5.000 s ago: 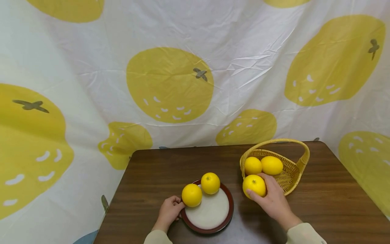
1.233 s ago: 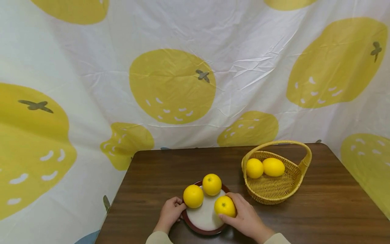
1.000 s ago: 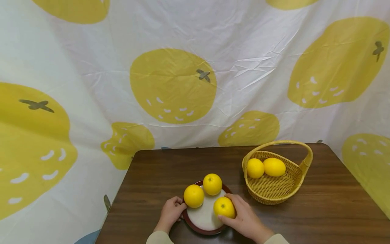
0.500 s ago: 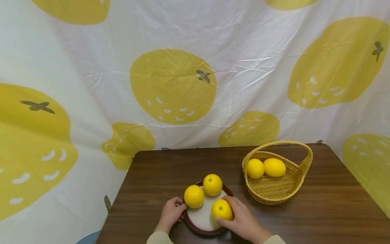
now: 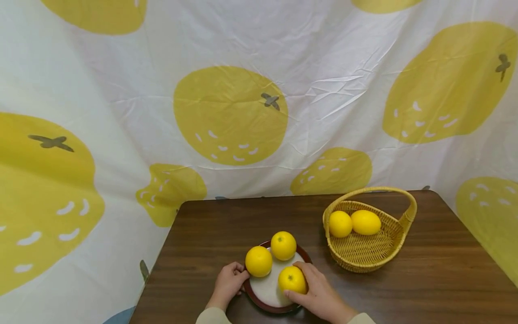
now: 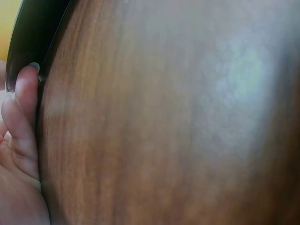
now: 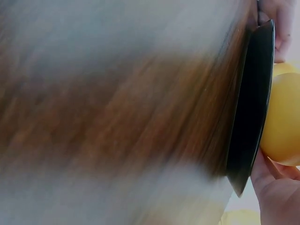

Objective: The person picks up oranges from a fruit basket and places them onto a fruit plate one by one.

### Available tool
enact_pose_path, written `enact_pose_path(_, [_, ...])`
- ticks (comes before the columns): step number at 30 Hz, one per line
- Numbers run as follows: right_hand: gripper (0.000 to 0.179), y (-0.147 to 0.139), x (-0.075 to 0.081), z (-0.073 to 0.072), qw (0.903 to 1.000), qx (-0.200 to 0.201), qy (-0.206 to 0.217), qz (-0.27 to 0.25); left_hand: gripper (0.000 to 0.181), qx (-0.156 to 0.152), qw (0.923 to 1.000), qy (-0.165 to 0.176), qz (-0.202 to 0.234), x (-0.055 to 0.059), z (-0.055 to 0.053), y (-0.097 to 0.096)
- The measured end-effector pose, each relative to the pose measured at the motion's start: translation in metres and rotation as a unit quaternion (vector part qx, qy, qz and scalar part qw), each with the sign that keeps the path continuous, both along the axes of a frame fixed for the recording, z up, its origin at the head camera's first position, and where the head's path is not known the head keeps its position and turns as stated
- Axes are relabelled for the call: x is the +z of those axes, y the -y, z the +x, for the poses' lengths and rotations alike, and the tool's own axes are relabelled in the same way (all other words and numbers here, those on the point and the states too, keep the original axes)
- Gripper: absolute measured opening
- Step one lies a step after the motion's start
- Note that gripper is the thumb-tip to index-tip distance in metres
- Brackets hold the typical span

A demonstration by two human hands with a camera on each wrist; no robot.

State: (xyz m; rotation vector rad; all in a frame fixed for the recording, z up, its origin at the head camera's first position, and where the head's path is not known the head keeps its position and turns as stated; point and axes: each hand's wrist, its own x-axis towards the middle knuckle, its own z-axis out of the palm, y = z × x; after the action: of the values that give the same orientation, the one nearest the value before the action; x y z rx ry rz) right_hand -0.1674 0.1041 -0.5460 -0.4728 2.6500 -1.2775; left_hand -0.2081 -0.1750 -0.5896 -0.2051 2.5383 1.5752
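Note:
In the head view my right hand [image 5: 319, 290] holds a lemon [image 5: 292, 279] at the right side of a white plate [image 5: 265, 288] with a dark red rim. The right wrist view shows this lemon [image 7: 283, 122] low at the plate's dark side [image 7: 255, 98]; I cannot tell whether it touches the plate. Two more lemons sit at the back of the plate, one nearer the left [image 5: 258, 261] and one farther back [image 5: 283, 245]. My left hand [image 5: 227, 283] grips the plate's left rim. The left wrist view catches its fingers [image 6: 26, 98] against the rim's dark outside.
A wicker basket [image 5: 362, 252] with an arched handle stands at the right rear of the brown wooden table [image 5: 437, 261]. Inside it lie a round-looking lemon [image 5: 340, 223] and an oval one [image 5: 366, 222]. Behind the table hangs a fruit-print cloth [image 5: 311, 81].
From over the basket's front, my right hand has carried the lemon left to the plate, then edged it slightly left and nearer. My left hand has kept its grip on the rim.

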Motion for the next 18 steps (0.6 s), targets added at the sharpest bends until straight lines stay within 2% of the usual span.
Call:
enact_pose_path(6, [0.075, 0.0026, -0.0011, 0.0003, 0.9998, 0.007, 0.009, -0.015, 0.021, 0.0, 1.0, -0.002, 0.001, 0.0004, -0.0005, -0.0008])
enact_pose_path(18, [0.074, 0.0094, -0.0051, 0.0021, 0.9996, 0.01, -0.003, -0.028, 0.022, 0.003, 1.0, 0.0, 0.002, 0.0018, -0.0001, -0.0011])
